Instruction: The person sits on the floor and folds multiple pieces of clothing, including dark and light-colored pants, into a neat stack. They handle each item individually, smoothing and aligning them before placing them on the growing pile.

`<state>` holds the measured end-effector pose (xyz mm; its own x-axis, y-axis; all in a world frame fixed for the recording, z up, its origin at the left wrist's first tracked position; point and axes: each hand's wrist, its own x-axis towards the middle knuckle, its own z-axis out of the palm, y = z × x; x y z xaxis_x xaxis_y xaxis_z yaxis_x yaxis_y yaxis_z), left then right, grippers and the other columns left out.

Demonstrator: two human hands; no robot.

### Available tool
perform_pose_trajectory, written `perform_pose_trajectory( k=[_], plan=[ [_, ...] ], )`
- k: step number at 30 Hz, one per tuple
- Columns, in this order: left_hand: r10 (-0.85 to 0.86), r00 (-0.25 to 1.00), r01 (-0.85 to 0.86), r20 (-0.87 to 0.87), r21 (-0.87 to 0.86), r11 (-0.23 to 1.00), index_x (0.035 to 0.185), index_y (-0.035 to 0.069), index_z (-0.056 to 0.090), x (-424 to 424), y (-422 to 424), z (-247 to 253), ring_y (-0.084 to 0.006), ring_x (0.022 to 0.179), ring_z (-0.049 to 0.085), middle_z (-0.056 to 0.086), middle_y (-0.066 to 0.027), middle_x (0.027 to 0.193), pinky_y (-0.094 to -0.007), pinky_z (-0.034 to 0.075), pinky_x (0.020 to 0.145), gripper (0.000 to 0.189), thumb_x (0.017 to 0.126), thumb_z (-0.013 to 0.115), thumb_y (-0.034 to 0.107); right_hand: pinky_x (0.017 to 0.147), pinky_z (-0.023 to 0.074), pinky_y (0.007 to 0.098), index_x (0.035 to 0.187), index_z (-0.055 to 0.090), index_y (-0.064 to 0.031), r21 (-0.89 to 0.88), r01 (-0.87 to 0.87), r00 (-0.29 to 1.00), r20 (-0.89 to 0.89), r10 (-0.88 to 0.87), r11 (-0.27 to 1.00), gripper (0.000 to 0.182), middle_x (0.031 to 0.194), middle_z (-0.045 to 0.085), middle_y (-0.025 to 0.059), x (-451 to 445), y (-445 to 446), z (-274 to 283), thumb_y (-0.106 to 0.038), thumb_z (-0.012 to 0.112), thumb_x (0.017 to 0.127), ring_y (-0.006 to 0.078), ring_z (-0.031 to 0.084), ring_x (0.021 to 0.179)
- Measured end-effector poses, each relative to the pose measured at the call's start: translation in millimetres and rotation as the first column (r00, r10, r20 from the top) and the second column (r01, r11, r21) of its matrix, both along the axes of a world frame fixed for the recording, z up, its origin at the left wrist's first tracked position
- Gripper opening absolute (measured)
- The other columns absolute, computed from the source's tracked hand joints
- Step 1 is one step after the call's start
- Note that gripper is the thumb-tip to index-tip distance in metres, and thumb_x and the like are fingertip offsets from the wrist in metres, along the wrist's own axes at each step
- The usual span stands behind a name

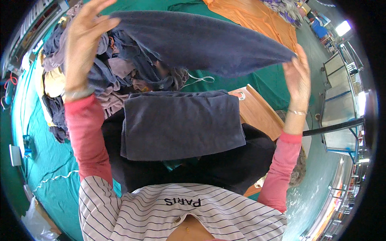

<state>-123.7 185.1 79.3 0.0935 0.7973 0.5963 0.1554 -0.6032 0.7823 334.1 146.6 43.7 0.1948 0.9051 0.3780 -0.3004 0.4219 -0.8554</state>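
Note:
A dark grey-blue cloth (205, 45), towel-like, is stretched in the air between my raised hands. My right hand (297, 72) pinches its corner at the right. My left hand (86, 39) is at the cloth's other end, its fingers spread and slightly blurred; whether it grips the edge there is hard to tell. Below the raised cloth, a stack of folded cloths (184, 126) of the same colour lies across my lap, over black trousers. Behind my left hand rises a loose heap of crumpled cloths (120, 69) in grey-blue, mauve and cream.
Green sheeting (45, 159) covers the ground around me. A wooden board (259, 111) with a raised edge lies beside my right knee. Orange fabric (259, 18) is spread ahead. A white strap (200, 79) lies beyond the stack. A metal-framed cart (337, 105) stands at the right.

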Motion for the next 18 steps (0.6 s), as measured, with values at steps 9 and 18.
perform_pose_trajectory(
  k=[9, 18],
  plan=[
    [-0.681, 0.682, 0.69, 0.269, 0.072, 0.72, 0.067, 0.007, 0.056, -85.1, -142.5, -65.6, -0.0194, 0.049, 0.055, 0.062, -0.0172, 0.079, -0.0292, 0.041, 0.042, 0.018, 0.072, 0.071, 0.014, 0.044, 0.0369, 0.0216, 0.088, 0.06, -0.0044, -0.008, -0.217, 0.948, 0.237, 0.212, 0.976, 0.031, 0.065, 0.05, 0.0031, 9.0, -139.6, -19.8, -0.019, 0.078, 0.067, 0.0139, 0.051, 0.053],
    [0.208, 0.688, -0.135, -0.695, 0.158, 0.978, 0.101, 0.008, 0.064, 3.8, -100.0, -64.6, -0.0275, 0.101, 0.056, 0.059, -0.0091, 0.109, -0.034, 0.044, 0.086, 0.041, 0.062, 0.077, 0.007, 0.093, 0.0441, 0.0306, 0.131, 0.044, 0.0019, -0.716, -0.125, 0.986, -0.01, 0.168, 0.687, 0.042, 0.119, 0.056, 0.0081, -26.0, -77.4, -74.3, -0.017, 0.052, 0.094, 0.017, 0.054, 0.109]
  ],
)
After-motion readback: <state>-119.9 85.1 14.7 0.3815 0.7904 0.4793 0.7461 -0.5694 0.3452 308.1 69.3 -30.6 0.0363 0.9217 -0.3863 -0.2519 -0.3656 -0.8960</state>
